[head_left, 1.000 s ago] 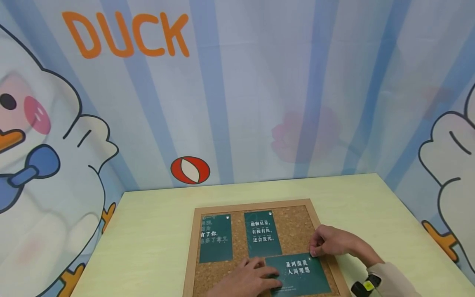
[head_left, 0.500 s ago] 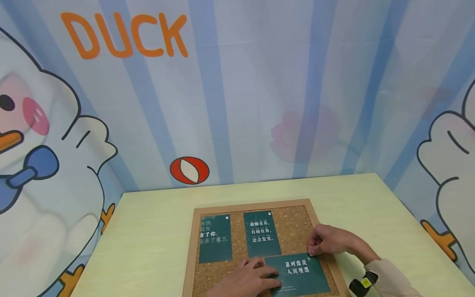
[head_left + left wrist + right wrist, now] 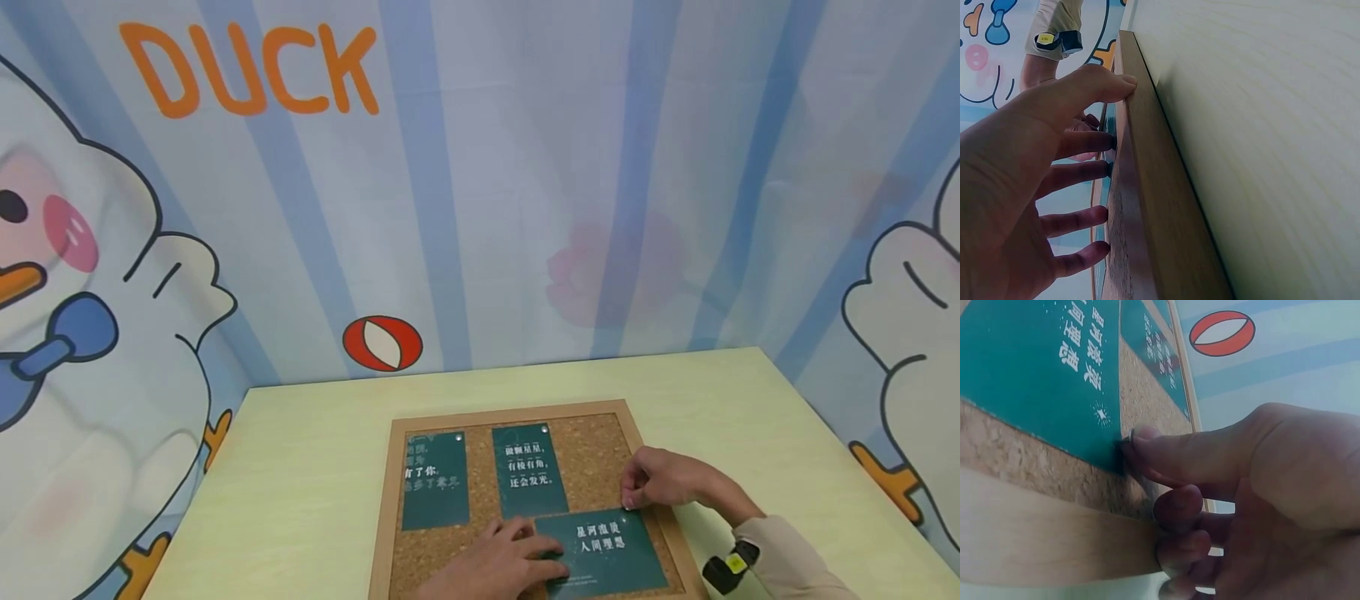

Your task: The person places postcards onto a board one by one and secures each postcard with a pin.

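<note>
A green card with white Chinese characters [image 3: 618, 571] lies crosswise on a wood-framed cork board [image 3: 592, 458], at its near right. My left hand [image 3: 495, 562] rests its spread, fairly straight fingers on the card's left part and the cork; in the left wrist view its thumb touches the wooden frame [image 3: 1154, 162]. My right hand [image 3: 667, 479] is at the card's far right corner. There, in the right wrist view, thumb and forefinger pinch a small pushpin [image 3: 1127, 440], mostly hidden by the fingertips. The other right fingers are curled beside the frame.
Two more green cards, one at the left [image 3: 435, 504] and one in the middle [image 3: 528, 496], hang upright on the board's far half, each with a small round pin at its top right. The board lies on a pale yellow table [image 3: 315, 467] before a duck-printed curtain [image 3: 510, 208].
Little differs. The right wrist and sleeve have shifted slightly left, with the fingertips staying at the card's corner. The left hand and the cards have kept their places.
</note>
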Demonstrator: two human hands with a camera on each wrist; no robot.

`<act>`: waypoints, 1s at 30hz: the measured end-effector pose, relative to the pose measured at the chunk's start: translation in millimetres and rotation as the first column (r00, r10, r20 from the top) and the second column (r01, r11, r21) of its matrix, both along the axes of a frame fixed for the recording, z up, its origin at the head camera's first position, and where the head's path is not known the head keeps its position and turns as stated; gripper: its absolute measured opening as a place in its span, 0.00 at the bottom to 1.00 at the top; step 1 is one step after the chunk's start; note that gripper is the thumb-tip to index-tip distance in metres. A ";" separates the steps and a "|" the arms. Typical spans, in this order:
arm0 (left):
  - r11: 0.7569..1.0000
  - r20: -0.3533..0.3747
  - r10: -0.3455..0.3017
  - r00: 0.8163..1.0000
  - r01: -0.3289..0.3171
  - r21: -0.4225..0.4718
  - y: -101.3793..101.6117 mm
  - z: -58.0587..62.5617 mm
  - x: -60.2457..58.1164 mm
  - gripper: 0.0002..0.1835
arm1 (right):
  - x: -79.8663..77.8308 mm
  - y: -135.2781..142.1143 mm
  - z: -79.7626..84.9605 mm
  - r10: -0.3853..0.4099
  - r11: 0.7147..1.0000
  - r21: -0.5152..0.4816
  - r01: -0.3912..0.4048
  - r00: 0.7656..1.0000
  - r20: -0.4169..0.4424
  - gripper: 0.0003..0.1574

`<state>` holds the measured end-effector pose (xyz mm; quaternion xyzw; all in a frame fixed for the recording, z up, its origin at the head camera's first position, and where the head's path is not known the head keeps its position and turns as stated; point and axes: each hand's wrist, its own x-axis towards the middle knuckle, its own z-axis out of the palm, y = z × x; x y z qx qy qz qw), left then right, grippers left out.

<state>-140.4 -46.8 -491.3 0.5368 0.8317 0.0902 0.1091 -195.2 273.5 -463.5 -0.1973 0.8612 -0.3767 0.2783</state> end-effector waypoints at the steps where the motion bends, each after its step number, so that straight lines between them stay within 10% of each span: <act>1: 1.000 0.000 0.000 1.000 0.000 0.003 -0.2 -0.4 0.1 0.28 | 0.2 -0.5 -0.6 -0.003 1.000 -0.003 0.003 1.000 0.000 0.08; 30: 1.000 0.009 0.022 1.000 -0.022 0.012 -1.0 -1.4 0.8 0.29 | 6.3 2.7 -4.5 -0.023 1.000 -0.017 0.023 1.000 -0.004 0.09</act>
